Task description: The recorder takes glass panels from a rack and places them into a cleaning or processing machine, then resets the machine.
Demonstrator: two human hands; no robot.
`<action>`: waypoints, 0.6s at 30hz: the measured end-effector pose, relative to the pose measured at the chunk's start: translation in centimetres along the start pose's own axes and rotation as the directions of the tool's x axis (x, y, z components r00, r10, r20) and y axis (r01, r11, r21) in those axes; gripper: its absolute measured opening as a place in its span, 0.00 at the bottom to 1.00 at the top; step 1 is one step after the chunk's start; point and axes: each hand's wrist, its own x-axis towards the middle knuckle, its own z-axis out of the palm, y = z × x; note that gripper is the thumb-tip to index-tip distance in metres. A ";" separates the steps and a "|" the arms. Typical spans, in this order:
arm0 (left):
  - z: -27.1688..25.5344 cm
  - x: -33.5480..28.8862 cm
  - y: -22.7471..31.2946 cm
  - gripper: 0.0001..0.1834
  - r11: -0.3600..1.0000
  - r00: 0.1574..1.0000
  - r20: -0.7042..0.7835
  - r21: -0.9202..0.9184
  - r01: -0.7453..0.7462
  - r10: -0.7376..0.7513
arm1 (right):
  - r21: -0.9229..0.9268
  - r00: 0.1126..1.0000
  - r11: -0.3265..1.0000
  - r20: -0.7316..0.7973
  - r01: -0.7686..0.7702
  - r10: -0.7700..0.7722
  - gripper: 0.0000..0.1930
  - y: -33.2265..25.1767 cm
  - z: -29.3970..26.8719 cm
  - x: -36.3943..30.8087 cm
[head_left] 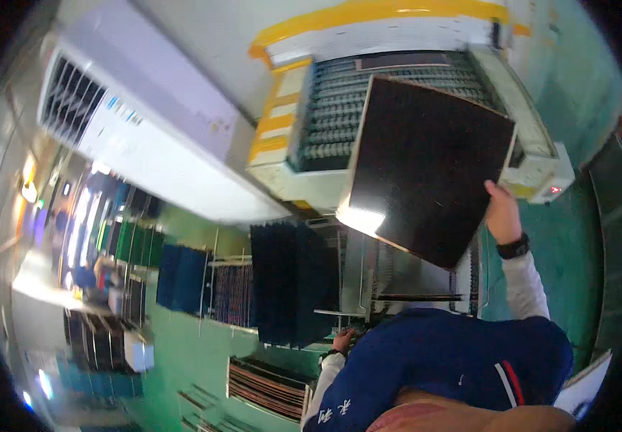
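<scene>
A large, glossy dark rectangular panel with a thin pale edge is tilted in front of me, a bright reflection at its lower left corner. My right hand grips its right edge, the thumb on the near face and the other fingers mostly hidden behind. Behind the panel lies the roller bed of a machine, partly covered by it. My left hand is low beside a metal rack, close to its dark lower part. Its fingers are too small and blurred to read.
A tall white cabinet with a grille stands left of the machine. Dark blue panels stand upright in racks at the left. A stack of brown-edged boards is low on the left, above the green floor.
</scene>
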 end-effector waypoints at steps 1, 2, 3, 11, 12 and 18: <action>-0.7 0.4 -1.1 0.23 0.872 0.971 0.005 0.438 -0.219 0.241 | 0.313 0.954 0.905 0.175 -0.288 0.243 0.10 1.3 1.3 -0.6; -1.0 0.7 -0.3 0.23 0.856 0.968 0.041 0.459 -0.238 0.247 | 0.539 0.835 0.638 0.390 -0.550 0.389 0.09 2.6 2.3 -1.1; -0.8 0.1 0.5 0.24 0.890 0.986 -0.009 0.430 -0.148 0.169 | 0.539 0.830 0.632 0.373 -0.557 0.414 0.09 3.0 3.2 -1.3; 0.0 -2.4 2.2 0.25 0.999 0.997 -0.057 0.010 -0.045 0.045 | 0.890 0.825 -0.085 0.448 -0.448 0.345 0.03 5.9 13.3 2.4; 0.0 -2.9 2.7 0.26 0.998 0.998 -0.059 -0.050 -0.024 0.021 | 0.860 0.800 -0.194 0.510 -0.472 0.315 0.04 6.9 13.9 3.7; -0.6 2.9 -8.7 0.20 0.837 0.907 0.018 0.379 -0.396 0.421 | 0.648 0.671 -0.380 0.736 -0.660 0.089 0.08 2.5 13.3 9.6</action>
